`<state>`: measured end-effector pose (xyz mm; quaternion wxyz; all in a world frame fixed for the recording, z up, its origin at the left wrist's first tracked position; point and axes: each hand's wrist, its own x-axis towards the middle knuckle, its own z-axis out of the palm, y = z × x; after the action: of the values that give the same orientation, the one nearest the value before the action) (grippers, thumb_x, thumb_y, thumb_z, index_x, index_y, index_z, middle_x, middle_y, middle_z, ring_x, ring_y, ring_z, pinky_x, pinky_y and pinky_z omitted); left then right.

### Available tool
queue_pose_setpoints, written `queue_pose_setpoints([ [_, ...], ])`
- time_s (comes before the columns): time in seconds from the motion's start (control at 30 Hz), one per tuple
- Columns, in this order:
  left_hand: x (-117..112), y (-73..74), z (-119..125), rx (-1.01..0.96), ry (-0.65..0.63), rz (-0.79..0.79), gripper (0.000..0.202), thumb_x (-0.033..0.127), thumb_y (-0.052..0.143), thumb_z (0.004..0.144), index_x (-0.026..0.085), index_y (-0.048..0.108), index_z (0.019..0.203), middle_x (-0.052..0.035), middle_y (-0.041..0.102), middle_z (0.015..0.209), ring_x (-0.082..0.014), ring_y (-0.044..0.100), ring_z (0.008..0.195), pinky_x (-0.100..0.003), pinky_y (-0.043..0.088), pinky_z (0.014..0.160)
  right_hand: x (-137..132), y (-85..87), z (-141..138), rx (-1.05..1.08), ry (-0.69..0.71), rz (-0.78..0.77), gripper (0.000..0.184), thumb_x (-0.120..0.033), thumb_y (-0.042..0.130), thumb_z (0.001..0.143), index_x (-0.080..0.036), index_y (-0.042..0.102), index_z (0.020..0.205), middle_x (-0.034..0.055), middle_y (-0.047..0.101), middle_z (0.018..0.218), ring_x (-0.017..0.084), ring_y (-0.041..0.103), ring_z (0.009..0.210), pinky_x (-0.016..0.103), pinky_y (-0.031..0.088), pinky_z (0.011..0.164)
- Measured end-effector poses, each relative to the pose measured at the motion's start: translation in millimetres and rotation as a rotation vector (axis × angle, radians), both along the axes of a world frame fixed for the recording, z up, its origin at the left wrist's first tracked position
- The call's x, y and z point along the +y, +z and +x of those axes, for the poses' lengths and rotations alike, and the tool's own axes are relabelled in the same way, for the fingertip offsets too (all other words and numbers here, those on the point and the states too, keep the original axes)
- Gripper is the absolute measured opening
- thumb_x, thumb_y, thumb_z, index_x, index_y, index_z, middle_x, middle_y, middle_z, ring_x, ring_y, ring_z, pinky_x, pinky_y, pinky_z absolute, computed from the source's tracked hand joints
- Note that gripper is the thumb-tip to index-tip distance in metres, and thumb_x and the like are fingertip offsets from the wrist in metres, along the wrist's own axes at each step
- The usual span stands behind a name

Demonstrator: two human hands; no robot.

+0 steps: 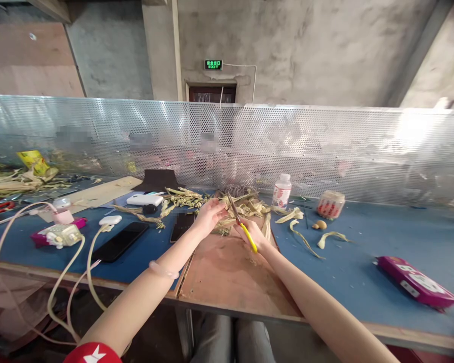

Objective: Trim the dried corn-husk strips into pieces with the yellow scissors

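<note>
My right hand is closed round a pair of yellow-handled scissors, whose blades point up and left toward a pile of dried husk strips. My left hand reaches into the left side of that pile, fingers curled on a pale strip. Both hands work over a bare wooden board lying on the blue table.
Left of the board lie two dark phones, a white power bank, cables and a pink gadget. To the right stand a white bottle, a small jar and a pink box. A perforated metal screen backs the table.
</note>
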<state>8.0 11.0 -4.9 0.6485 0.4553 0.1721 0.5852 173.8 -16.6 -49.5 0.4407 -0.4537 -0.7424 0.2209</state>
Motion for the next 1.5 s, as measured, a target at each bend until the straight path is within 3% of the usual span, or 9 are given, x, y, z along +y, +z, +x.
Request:
queue_pose_setpoints([
  [0.23,1.2,0.3,-0.4,-0.018,0.026,-0.009,0.026,0.017,0.08,0.059,0.016,0.055,0.068,0.0026,0.063,0.066,-0.0086,0.06,0.061,-0.02,0.046,0.058,3.1,-2.0,1.1,-0.013,0.005,0.021,0.018,-0.035,0.043,0.07,-0.02,0.04,0.061,-0.0045,0.039,0.057,0.01,0.033,0.056,0.024,0.027,0.052],
  [0.83,1.0,2.3,-0.5,-0.053,0.021,0.003,0.025,0.018,0.081,0.057,0.015,0.06,0.07,0.0032,0.062,0.065,-0.0068,0.057,0.057,-0.018,0.043,0.052,-1.6,0.5,-0.9,0.008,-0.001,-0.037,0.017,-0.035,0.044,0.071,-0.02,0.043,0.064,-0.0048,0.039,0.058,0.011,0.034,0.057,0.023,0.028,0.051],
  [1.1,0.5,4.3,-1.7,-0.069,0.032,0.002,0.022,0.018,0.08,0.058,0.015,0.063,0.071,0.0027,0.064,0.066,-0.0071,0.058,0.059,-0.018,0.043,0.053,-0.6,2.0,3.6,0.032,0.076,-0.093,0.023,-0.044,0.045,0.075,-0.021,0.043,0.072,-0.004,0.042,0.063,0.012,0.035,0.057,0.025,0.032,0.052],
  [1.5,4.1,-0.6,-0.8,-0.051,0.021,0.037,0.021,0.019,0.079,0.06,0.015,0.062,0.072,0.0012,0.066,0.069,-0.009,0.06,0.063,-0.021,0.047,0.062,-6.2,5.8,0.6,0.034,0.146,-0.15,0.022,-0.042,0.044,0.075,-0.02,0.043,0.075,-0.0051,0.038,0.061,0.01,0.031,0.055,0.024,0.027,0.049],
])
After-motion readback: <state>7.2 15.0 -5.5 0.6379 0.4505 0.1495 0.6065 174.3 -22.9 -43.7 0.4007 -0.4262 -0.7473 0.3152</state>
